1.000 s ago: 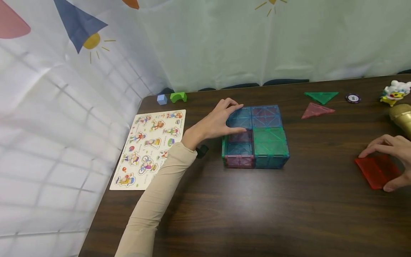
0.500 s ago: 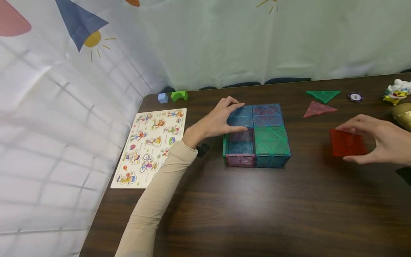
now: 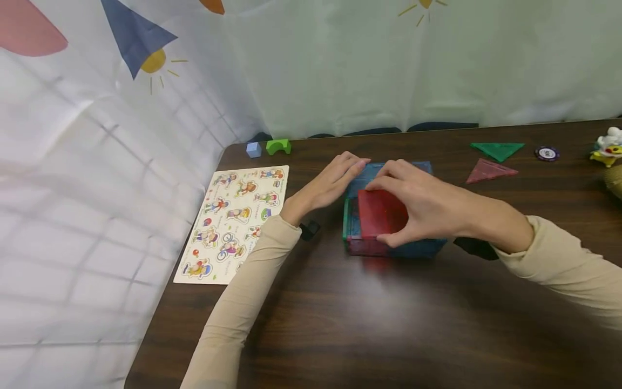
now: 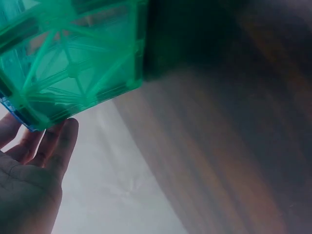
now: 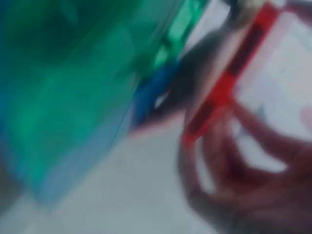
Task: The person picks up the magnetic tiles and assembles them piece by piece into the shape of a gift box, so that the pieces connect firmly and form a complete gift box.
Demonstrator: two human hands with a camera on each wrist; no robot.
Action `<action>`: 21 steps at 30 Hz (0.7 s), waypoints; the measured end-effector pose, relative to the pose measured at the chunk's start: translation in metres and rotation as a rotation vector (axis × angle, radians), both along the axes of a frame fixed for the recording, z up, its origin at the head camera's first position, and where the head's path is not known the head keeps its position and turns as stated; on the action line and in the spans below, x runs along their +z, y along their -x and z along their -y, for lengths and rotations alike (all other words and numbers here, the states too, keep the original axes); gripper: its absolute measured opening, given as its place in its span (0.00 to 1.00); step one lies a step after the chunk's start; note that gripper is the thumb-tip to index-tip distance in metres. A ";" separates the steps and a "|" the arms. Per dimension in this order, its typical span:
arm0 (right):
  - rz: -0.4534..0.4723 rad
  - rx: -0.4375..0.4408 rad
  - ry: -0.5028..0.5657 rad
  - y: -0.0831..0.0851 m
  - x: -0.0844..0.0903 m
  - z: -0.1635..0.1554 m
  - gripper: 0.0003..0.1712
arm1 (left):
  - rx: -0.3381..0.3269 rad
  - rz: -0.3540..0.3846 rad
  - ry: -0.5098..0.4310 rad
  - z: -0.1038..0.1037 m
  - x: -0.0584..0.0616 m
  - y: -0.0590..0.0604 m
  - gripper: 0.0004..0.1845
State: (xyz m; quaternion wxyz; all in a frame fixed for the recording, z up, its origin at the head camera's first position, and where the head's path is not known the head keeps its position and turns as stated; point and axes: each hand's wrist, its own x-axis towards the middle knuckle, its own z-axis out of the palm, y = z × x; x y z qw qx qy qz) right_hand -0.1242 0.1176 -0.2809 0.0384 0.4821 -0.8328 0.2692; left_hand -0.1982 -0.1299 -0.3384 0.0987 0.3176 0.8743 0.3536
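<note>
Tiles of see-through plastic stand joined into a low box [image 3: 389, 246] near the middle of the dark wooden table [image 3: 389, 324], made of square cells side by side with blue, green and pink walls. From where I stand I cannot tell whether anything lies inside the cells; the person's hands cover most of the top.

At the box's far left corner rests the left hand [image 3: 335, 181], its fingers nearly straight and laid over the blue edge, pressing rather than gripping. The left wrist view shows the same fingers [image 4: 53, 146] relaxed just beside a green wall panel [image 4: 78, 63], with nothing pinched between them.

Reaching across from the right, the right hand [image 3: 418, 202] pinches a red square tile [image 3: 381, 213], thumb at its near edge and fingers curled over its far edge. This tile lies nearly flat over the box's front-left cell, its face turned up and tipped slightly toward the person. Being square, it has no clear long axis; its edges run roughly in line with the box's walls. Whether it already touches the walls beneath I cannot tell. The right wrist view is badly blurred and shows only the red edge [image 5: 229, 83] against the fingers.

Left of the box lies a picture puzzle board [image 3: 233, 221], with a small blue cube [image 3: 253, 149] and a green arch block [image 3: 278, 146] beyond it. Well apart to the right lie a green triangle tile [image 3: 497, 149], a red triangle tile [image 3: 488, 170] and a poker chip [image 3: 547, 153].
</note>
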 end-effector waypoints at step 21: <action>0.011 -0.092 -0.233 0.002 -0.015 0.038 0.37 | 0.042 0.045 -0.018 0.000 -0.009 0.001 0.27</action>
